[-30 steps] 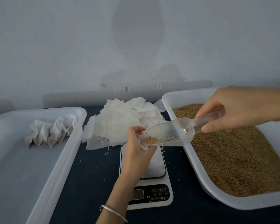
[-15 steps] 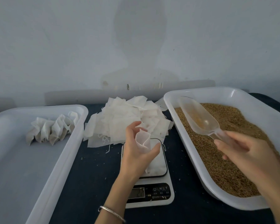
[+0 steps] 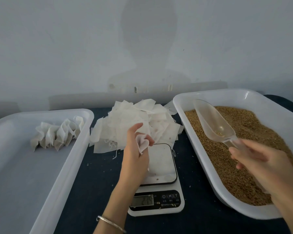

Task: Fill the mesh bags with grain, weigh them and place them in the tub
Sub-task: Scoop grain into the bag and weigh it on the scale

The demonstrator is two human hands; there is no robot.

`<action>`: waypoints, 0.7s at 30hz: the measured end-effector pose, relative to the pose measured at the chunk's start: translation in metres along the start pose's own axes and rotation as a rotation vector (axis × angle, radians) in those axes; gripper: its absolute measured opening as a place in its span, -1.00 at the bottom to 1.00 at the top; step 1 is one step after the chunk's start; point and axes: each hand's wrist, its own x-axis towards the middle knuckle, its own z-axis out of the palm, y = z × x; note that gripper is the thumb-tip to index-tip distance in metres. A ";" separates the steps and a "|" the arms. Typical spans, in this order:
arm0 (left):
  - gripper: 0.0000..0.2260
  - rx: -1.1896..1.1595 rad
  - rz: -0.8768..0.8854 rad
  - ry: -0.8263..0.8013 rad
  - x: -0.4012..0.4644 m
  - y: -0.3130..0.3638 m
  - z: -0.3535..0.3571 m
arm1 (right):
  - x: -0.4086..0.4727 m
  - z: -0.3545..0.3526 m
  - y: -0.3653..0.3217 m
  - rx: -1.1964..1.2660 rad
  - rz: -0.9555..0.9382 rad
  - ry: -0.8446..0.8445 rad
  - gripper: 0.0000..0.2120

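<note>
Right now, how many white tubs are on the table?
2. The tub with filled bags sits left of the scale; the grain tub sits to its right. Both run past the frame edge, so others could be out of view.

A small hand-packing workspace is showing here: a digital scale (image 3: 156, 181) is sitting on a dark cloth-covered table (image 3: 98, 179) against a bare pale wall (image 3: 74, 48). White tubs (image 3: 61, 174) are flanking the scale, and loose mesh bags (image 3: 135, 122) are lying piled behind it.
</note>
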 end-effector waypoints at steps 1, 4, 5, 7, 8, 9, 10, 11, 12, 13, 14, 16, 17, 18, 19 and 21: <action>-0.48 0.004 0.006 -0.002 0.003 0.000 0.002 | 0.000 0.000 0.001 -0.002 0.000 -0.007 -0.76; -0.56 0.041 -0.072 -0.102 0.007 -0.006 0.010 | 0.002 0.000 0.003 0.000 0.010 -0.013 -0.77; -0.60 0.048 -0.103 -0.116 0.006 -0.008 0.012 | 0.002 0.001 0.003 -0.002 0.012 -0.013 -0.77; -0.49 0.068 -0.125 -0.110 0.004 -0.009 0.013 | 0.003 0.001 0.004 0.002 0.012 -0.014 -0.76; -0.36 0.066 -0.109 -0.103 0.003 -0.010 0.011 | 0.003 0.001 0.005 0.005 0.011 -0.017 -0.76; -0.24 0.050 -0.077 -0.098 0.001 -0.010 0.009 | 0.003 0.001 0.005 0.005 0.009 -0.021 -0.76; -0.15 0.029 -0.039 -0.098 -0.001 -0.010 0.005 | 0.003 0.001 0.005 0.001 0.007 -0.025 -0.76; -0.08 0.007 -0.008 -0.094 -0.003 -0.011 0.000 | 0.003 0.001 0.005 -0.004 0.007 -0.026 -0.76; -0.05 -0.025 0.009 -0.076 -0.005 -0.012 -0.005 | 0.003 0.001 0.006 -0.009 0.007 -0.027 -0.76; -0.07 -0.077 0.013 -0.051 -0.008 -0.014 -0.011 | 0.003 0.001 0.006 -0.015 0.007 -0.028 -0.75; -0.13 -0.149 0.010 -0.021 -0.010 -0.015 -0.017 | 0.003 0.001 0.007 -0.020 0.004 -0.029 -0.75; -0.21 -0.291 -0.007 0.060 -0.012 -0.020 -0.028 | 0.003 0.001 0.007 -0.028 -0.002 -0.032 -0.75; -0.20 -0.345 -0.019 0.098 -0.013 -0.022 -0.034 | 0.003 0.001 0.007 -0.032 -0.003 -0.033 -0.75; -0.15 -0.381 -0.036 0.128 -0.013 -0.025 -0.039 | 0.003 0.001 0.007 -0.035 -0.002 -0.034 -0.76; -0.08 -0.399 -0.060 0.147 -0.014 -0.028 -0.043 | 0.003 0.001 0.006 -0.037 -0.001 -0.035 -0.76; 0.03 -0.423 -0.103 0.159 -0.017 -0.035 -0.051 | 0.003 0.001 0.006 -0.030 0.002 -0.031 -0.76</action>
